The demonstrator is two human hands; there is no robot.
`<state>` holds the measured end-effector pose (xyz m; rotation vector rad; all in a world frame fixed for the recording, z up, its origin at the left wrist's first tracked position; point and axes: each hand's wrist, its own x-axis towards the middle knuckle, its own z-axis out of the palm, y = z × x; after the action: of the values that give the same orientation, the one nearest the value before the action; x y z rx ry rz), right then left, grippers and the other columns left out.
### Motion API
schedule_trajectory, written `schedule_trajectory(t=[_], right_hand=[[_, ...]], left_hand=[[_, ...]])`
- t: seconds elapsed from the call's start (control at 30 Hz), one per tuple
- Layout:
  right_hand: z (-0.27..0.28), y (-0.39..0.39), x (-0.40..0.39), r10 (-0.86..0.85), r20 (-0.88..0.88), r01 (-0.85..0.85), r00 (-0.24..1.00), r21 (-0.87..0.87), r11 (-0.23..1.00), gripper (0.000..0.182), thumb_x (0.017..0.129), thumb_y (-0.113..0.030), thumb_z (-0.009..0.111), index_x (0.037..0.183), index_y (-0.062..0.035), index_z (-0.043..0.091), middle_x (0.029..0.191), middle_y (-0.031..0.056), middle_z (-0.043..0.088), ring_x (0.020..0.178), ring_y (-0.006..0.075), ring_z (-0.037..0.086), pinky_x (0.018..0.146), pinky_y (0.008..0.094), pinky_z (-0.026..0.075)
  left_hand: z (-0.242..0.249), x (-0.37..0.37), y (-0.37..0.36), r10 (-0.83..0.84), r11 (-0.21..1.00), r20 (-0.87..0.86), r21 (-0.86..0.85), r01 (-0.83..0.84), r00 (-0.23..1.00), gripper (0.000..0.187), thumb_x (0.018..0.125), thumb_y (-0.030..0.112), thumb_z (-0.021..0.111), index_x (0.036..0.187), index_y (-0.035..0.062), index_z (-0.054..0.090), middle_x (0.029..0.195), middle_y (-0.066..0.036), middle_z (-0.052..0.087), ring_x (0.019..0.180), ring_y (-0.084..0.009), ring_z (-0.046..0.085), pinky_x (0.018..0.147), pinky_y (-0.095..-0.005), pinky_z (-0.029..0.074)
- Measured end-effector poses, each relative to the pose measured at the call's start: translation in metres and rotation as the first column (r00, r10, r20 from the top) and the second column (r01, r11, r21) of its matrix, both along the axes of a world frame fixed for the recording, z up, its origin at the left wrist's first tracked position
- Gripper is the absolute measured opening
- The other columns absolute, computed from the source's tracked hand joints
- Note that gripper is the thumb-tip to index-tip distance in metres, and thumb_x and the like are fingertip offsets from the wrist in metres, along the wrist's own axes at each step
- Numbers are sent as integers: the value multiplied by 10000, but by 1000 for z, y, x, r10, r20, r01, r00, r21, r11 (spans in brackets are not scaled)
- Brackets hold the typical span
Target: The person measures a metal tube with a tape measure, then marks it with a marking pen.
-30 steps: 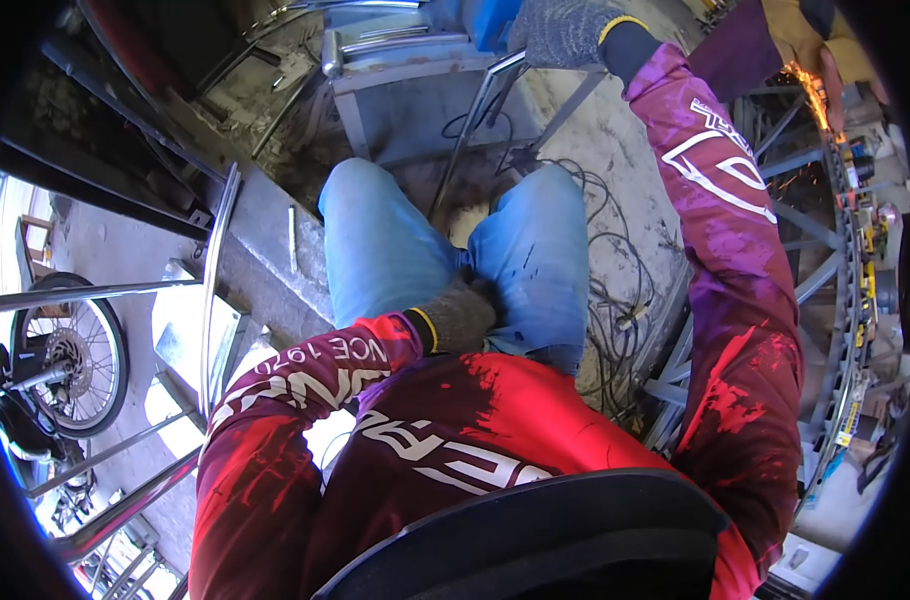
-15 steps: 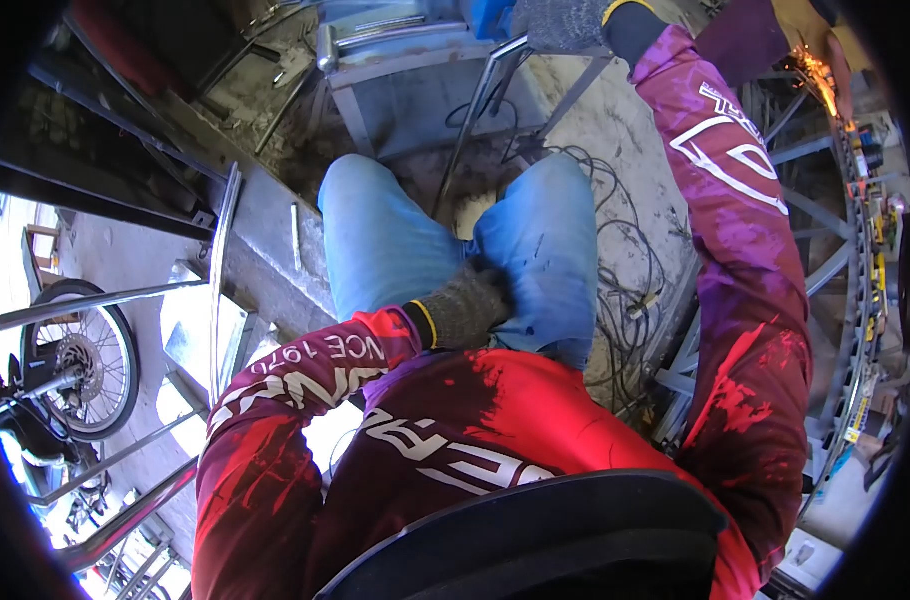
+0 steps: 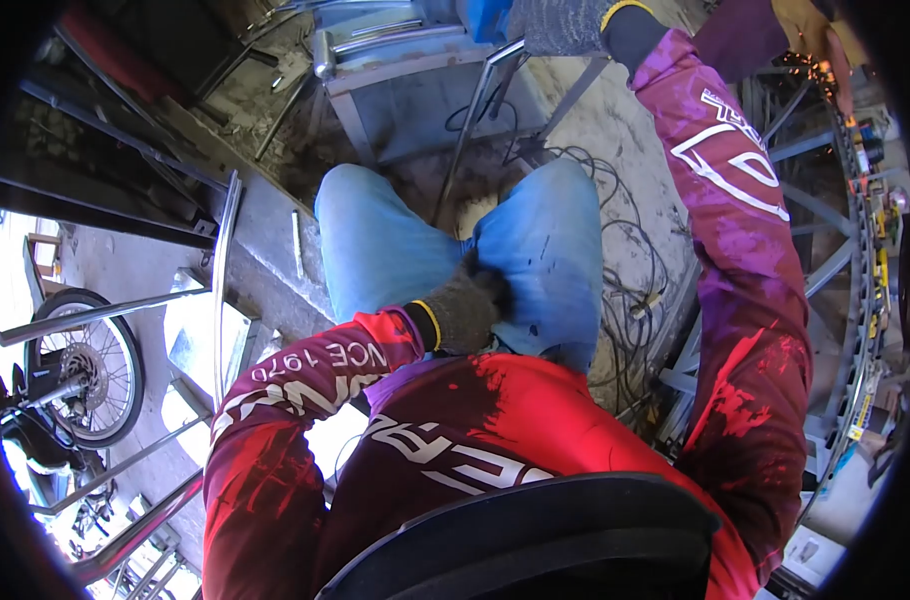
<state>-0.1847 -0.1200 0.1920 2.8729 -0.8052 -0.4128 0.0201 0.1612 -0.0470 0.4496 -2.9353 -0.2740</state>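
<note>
1. Left hand (image 3: 465, 308), gloved, is resting on the jeans (image 3: 555, 250), mid-frame; its finger state isn't showing clearly.
2. Right hand (image 3: 560, 25), gloved, is meeting the tube (image 3: 468, 125) at top centre, beside something blue (image 3: 487, 18); I cannot tell its finger state.

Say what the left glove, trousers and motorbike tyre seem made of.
Left glove: likely knitted yarn, matte, from its fuzzy, speckled surface. Trousers: probably denim, matte, by their faded blue. Tyre: apparently rubber, dull black, ringing the spoked wheel.
</note>
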Motion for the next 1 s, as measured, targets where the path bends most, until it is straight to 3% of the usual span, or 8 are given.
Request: schedule_trajectory(t=[0.17,0.23,0.37,0.53,0.67,0.83,0.93,1.0], right_hand=[[0,2,0,-28,96,19,995,99,995,177,827,-180,622,925,-75,724,859,167,699,802,368,661,709,451,527],[-2,1,0,-32,109,19,994,118,993,176,826,-180,623,924,-74,724,858,167,698,801,368,661,709,451,526],[0,9,-5,58,176,-62,983,19,998,182,820,-178,635,936,-67,722,876,164,697,838,368,657,756,447,521],[1,12,-3,5,227,-27,974,92,995,226,818,-182,642,1003,-80,725,932,164,704,876,363,656,781,436,516],[16,15,5,-146,107,124,983,196,973,252,819,-192,651,1034,-81,722,971,164,706,894,360,659,794,426,520],[2,10,-6,-98,186,75,978,126,989,248,803,-181,668,1021,-79,728,956,165,709,884,352,661,795,414,523],[8,10,-2,-48,213,24,976,111,994,256,795,-166,670,1032,-86,727,942,161,709,870,343,660,782,405,522],[8,9,3,-71,89,55,993,174,983,262,798,-162,668,1044,-91,724,940,151,713,868,347,658,789,403,521]], left_hand=[[-29,-34,4,175,981,72,69,-180,982,203,753,281,638,857,141,742,917,-94,706,1019,-329,636,959,-659,392],[4,-31,-6,-88,969,113,240,58,990,146,722,247,645,761,128,720,820,-128,697,863,-346,664,822,-550,494],[17,-18,-7,-117,973,17,203,111,993,244,662,270,655,799,81,727,869,-143,664,947,-375,631,846,-556,459],[-34,-7,0,-118,909,175,416,36,978,263,690,247,638,851,63,736,900,-167,676,925,-404,626,872,-570,442],[-34,-20,4,-127,941,327,339,10,936,257,724,229,628,882,59,737,970,-149,675,1023,-374,599,952,-601,407],[-29,-22,10,76,996,123,37,-81,990,220,751,224,612,877,94,738,1062,-142,633,1108,-333,551,1065,-621,334],[-15,-15,8,33,997,-125,67,-25,992,205,757,203,600,870,100,736,1024,-135,630,1076,-343,557,1052,-618,344],[-25,-17,17,31,994,-39,104,-27,999,199,759,199,598,865,102,737,1010,-130,631,1077,-342,555,1042,-619,348]])
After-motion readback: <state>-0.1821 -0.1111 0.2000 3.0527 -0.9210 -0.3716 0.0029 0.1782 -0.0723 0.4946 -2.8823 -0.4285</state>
